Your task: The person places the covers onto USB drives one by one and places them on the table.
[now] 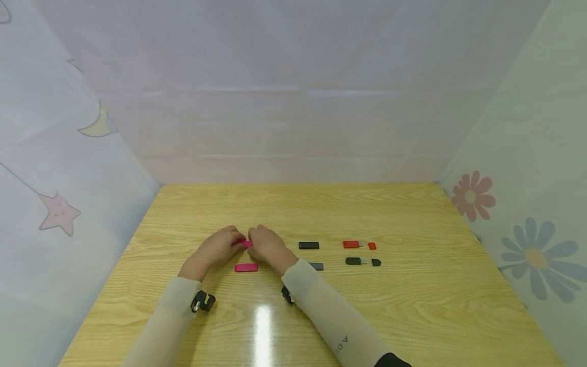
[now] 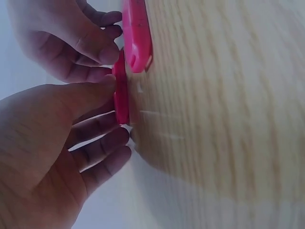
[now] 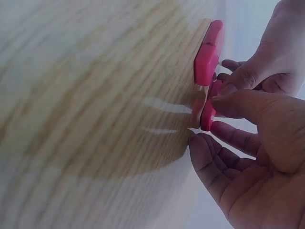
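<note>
Both hands meet over one pink USB stick [image 1: 246, 243] on the left half of the table. My left hand [image 1: 219, 248] pinches one end of it between thumb and fingers. The other end is pinched by my right hand [image 1: 267, 244]. In the left wrist view the pink stick [image 2: 122, 93] is held close over the wood, its middle partly covered by the fingertips. A second pink USB stick [image 1: 246, 267] lies flat on the table, nearer to the body, below the hands. It shows large beside the fingers in the right wrist view [image 3: 208, 55].
Right of the hands lie a black stick [image 1: 309, 245] and a grey stick [image 1: 316, 266], the latter partly behind the right sleeve. Farther right are a red USB stick [image 1: 352, 244] with its cap [image 1: 372, 245] off and a black one [image 1: 355, 261] with a separate cap [image 1: 376, 262].
</note>
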`<state>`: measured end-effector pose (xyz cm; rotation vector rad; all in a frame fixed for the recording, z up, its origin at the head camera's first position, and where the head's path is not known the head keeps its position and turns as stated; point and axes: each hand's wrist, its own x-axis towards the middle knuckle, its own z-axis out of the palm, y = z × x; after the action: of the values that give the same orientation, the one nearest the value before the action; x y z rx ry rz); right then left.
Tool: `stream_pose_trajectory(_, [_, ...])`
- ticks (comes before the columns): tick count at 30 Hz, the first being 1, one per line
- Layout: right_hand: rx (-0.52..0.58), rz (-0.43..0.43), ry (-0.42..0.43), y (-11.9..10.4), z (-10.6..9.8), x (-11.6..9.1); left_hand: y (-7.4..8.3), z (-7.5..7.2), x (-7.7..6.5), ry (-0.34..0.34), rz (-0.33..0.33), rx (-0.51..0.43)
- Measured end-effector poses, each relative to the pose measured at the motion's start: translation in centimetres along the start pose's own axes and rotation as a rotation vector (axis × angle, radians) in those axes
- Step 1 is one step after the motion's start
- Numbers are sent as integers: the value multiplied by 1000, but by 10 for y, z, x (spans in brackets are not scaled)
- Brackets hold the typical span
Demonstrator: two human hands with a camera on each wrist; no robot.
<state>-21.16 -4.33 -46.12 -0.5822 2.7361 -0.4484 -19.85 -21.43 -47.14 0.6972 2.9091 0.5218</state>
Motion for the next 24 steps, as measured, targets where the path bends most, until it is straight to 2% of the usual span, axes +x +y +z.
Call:
stream_pose_trajectory(7, [-26,15,31,2,-2,-4,4,-1,0,8,18,20])
stream_pose_trajectory(13, [6,5,78,12,-11,-12,15,-7,-2,65,35,52])
stream_pose_trajectory(24, [-17,-34,83,44,-32,-56,50,-12,-5,42,80,63])
